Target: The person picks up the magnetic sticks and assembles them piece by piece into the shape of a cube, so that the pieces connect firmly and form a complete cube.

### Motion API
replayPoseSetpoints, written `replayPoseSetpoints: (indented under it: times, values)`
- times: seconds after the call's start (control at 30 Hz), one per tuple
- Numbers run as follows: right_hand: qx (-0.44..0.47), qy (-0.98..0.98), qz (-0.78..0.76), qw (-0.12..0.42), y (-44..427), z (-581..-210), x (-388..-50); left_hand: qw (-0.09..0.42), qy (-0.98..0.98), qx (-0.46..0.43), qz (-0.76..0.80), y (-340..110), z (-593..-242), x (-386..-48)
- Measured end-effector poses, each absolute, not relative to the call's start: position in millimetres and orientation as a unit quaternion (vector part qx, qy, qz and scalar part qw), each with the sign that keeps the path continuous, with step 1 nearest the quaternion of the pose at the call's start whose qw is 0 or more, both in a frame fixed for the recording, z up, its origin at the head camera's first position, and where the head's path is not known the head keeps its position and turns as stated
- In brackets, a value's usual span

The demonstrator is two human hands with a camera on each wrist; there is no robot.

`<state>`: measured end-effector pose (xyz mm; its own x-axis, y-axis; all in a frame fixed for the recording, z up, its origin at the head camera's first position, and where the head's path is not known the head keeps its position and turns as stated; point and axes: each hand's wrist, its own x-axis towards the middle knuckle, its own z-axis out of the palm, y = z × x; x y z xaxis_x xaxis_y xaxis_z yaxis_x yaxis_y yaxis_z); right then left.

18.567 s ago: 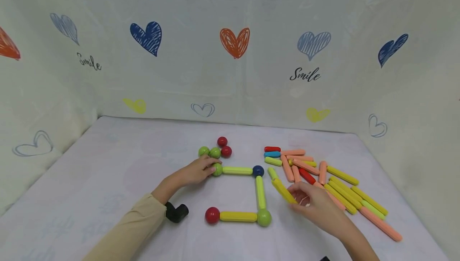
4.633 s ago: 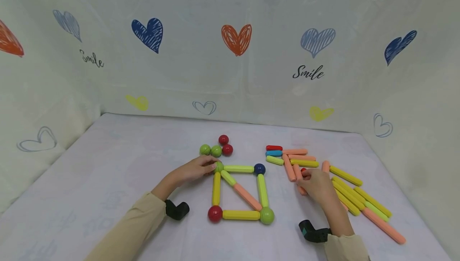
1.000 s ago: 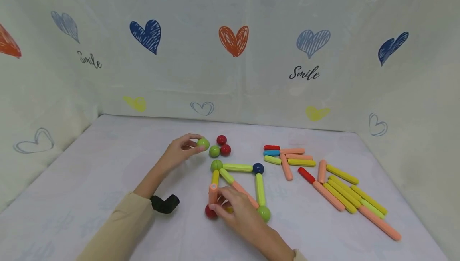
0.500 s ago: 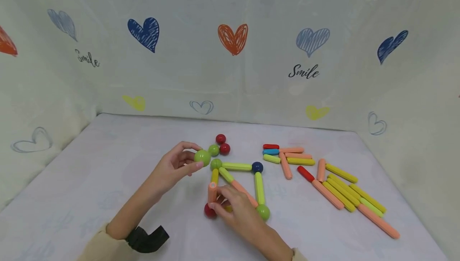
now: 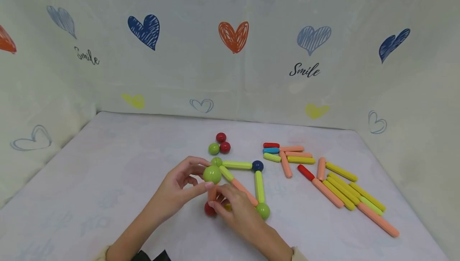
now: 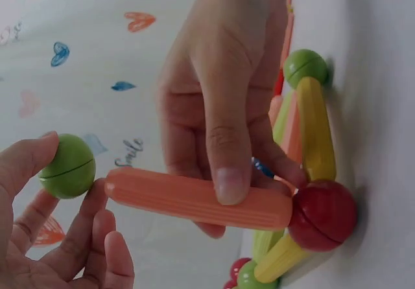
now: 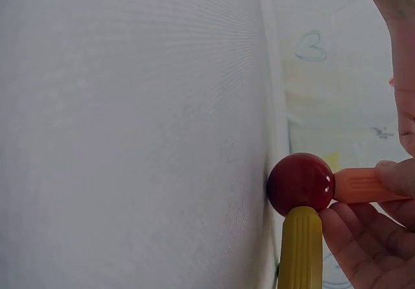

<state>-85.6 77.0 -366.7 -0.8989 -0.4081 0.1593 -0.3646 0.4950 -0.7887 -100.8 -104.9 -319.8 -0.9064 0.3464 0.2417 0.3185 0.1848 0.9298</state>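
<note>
Left wrist view: braced square base [image 5: 244, 192] seemingly done, my right hand [image 5: 240, 210] clamps a salmon-orange rod [image 6: 155, 193] upright on the red ball [image 6: 324, 216] while my left hand [image 5: 177, 189] pinches a green ball [image 6: 67, 166], unjoined, just off the rod's tip.

Head view forward-down, wrist views close, low, sharing red ball [image 6: 324, 216]

The near red ball [image 6: 322, 216] looks like smooth, glossy plastic. The near orange stick [image 6: 155, 193] looks plastic too, ribbed and duller. The white table cover [image 5: 108, 193] looks like matt cloth; the far backdrop [image 5: 179, 69], slightly shiny sheeting.
</note>
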Motion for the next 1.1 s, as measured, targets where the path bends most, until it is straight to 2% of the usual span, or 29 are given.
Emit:
replayPoseSetpoints:
  times: [0.2, 0.83, 0.93, 1.1]
  values:
    - [-0.220, 0.865, -0.450, 0.027, 76.1, -366.0, -86.2, -0.014, 0.767, 0.218, 0.604, -103.0, -328.2, -97.8]
    - [-0.221, 0.858, -0.460, 0.055, 85.7, -354.7, -88.6, -0.019, 0.760, 0.214, 0.614, -102.6, -331.2, -96.9]
    - [-0.211, 0.867, -0.450, 0.046, 96.0, -344.5, -90.9, -0.017, 0.762, 0.208, 0.613, -103.1, -331.5, -97.9]
    - [-0.163, 0.893, -0.419, -0.011, 120.9, -334.9, -99.8, -0.010, 0.761, 0.201, 0.616, -102.5, -331.3, -98.5]
